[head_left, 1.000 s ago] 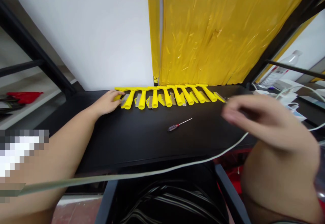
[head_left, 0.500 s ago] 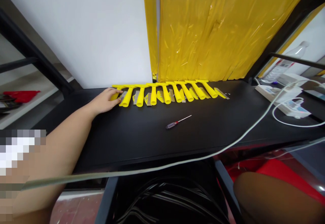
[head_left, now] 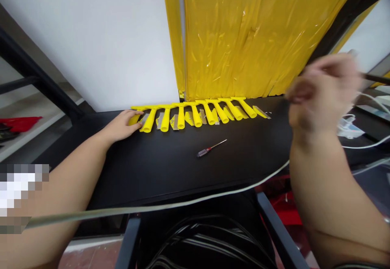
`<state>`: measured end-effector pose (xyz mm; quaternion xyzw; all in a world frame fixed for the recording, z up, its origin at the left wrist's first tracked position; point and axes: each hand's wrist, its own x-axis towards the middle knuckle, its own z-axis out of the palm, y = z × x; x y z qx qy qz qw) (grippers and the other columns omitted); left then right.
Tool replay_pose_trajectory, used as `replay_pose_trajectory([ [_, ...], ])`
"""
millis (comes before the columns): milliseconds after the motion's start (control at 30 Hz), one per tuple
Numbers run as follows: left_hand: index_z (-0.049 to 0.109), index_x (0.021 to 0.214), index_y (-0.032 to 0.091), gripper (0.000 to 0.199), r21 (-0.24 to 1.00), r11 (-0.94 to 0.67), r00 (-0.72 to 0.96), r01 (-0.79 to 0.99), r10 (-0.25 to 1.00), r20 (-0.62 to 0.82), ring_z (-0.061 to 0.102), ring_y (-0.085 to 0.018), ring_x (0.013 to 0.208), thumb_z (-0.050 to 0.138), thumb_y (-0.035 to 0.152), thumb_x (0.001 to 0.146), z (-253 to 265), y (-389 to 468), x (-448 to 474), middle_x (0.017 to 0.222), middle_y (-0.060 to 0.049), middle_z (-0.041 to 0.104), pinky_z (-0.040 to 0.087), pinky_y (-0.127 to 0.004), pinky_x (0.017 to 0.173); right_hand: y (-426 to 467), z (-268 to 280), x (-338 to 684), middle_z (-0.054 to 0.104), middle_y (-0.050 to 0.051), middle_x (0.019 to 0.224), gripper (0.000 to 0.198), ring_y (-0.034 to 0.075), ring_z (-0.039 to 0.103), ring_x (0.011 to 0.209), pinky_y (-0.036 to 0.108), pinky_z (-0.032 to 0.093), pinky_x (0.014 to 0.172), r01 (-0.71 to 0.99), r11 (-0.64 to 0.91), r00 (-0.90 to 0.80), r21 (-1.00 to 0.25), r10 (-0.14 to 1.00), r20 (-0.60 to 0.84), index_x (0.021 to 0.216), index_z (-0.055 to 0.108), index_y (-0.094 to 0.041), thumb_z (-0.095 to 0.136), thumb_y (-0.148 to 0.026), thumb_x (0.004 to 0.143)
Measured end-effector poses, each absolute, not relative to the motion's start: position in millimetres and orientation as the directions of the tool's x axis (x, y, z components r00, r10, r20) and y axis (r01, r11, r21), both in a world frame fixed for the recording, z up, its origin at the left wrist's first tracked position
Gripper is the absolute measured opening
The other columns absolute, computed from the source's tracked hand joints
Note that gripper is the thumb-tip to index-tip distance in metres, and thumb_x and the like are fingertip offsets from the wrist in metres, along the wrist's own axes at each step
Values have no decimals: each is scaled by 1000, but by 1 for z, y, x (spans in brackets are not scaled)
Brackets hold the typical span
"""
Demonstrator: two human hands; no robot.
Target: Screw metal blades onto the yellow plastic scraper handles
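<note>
Head camera shows yellow tools [head_left: 196, 116] with smooth, tubular handles [head_left: 165, 122].

I count eight T-shaped yellow handles [head_left: 196, 115] lined up on the far side, plus one screwdriver [head_left: 210, 148] nearer. Also two bare hands [head_left: 123, 126], one left, one right, and two armrests [head_left: 128, 242]. The flat pieces [head_left: 176, 122] between handles overlap too much to count.

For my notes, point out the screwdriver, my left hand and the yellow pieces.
Screwdriver [head_left: 206, 151]: head view, on its handle.
Left hand [head_left: 121, 126]: head view, on its back.
Yellow pieces [head_left: 196, 116]: head view, a tube mid-row.
</note>
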<state>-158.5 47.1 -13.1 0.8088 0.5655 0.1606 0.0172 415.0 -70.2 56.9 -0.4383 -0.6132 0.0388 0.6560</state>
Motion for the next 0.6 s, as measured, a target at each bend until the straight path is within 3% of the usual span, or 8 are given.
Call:
replay_pose_trajectory([
  [100,64,143,19,69,217,-360,307,907,921,241,55,-38,142,56,56,85,-12,47,-158,148,-16,63,38,-53,126,-28,56,414,67,3,76,7,16,60,63,33,50,65,648,365,288,-669,695,659,95,71,-20,65,-23,93],
  [133,64,144,18,72,221,-355,303,908,923,239,55,-39,142,57,57,84,-12,47,-158,148,-17,63,39,-53,126,-14,50,415,70,6,80,6,19,65,73,35,53,73,735,233,259,-637,772,581,92,72,-18,67,-21,90],
  [233,63,145,17,77,233,-333,278,914,931,238,55,-39,142,56,60,83,-12,47,-159,149,-18,62,40,-54,125,17,21,420,77,12,101,16,29,72,99,40,55,94,899,-43,279,-435,822,496,101,77,-18,66,-24,90],
  [367,64,146,18,80,246,-312,255,918,937,238,54,-37,144,56,64,81,-12,47,-160,151,-16,61,39,-49,127,28,-11,426,78,14,113,32,36,71,112,46,56,100,967,-141,206,-211,921,329,113,79,-20,69,-43,91],
  [600,63,145,12,77,281,-299,243,912,945,217,51,-39,147,60,56,83,-6,43,-153,152,-19,59,35,-50,129,21,-8,420,78,16,116,38,37,72,113,46,57,94,946,-287,320,-153,904,284,116,76,-21,70,-49,91],
])
